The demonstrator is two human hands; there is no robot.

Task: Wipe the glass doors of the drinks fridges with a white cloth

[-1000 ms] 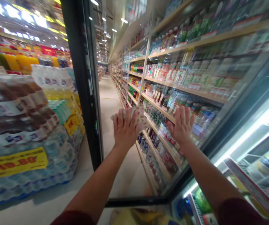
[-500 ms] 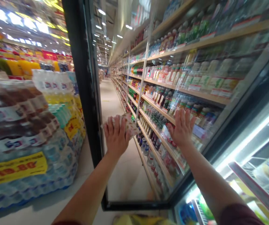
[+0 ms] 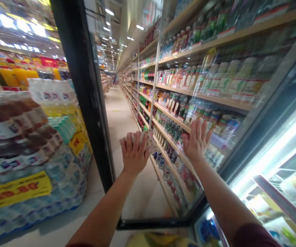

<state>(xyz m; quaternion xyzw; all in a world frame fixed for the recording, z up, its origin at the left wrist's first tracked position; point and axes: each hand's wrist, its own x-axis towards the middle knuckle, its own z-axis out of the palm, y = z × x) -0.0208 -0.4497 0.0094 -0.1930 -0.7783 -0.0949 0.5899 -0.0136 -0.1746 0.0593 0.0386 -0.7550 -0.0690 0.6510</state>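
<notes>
My left hand (image 3: 135,154) presses a pale patterned cloth (image 3: 151,141) against the glass door (image 3: 140,206) of a display cooler. Its fingers lie over the cloth, which shows beyond them on the right. Farther right, my right hand (image 3: 195,141) rests flat on the same pane with fingers spread and nothing held. The door stands swung out, with a dark frame (image 3: 82,89) around the glass. Shelves of bottles (image 3: 181,79) show in the pane behind both hands.
Shrink-wrapped bottle packs (image 3: 16,137) are stacked at the left, with a yellow price sign (image 3: 16,190) in front. Lit cooler shelves (image 3: 282,206) with packaged goods are at the right. Something yellow (image 3: 158,239) lies low by the door's bottom edge.
My left hand has slid the cloth to the right across the glass, closer to my right hand. The right hand stays spread on the pane. The view has shifted slightly.
</notes>
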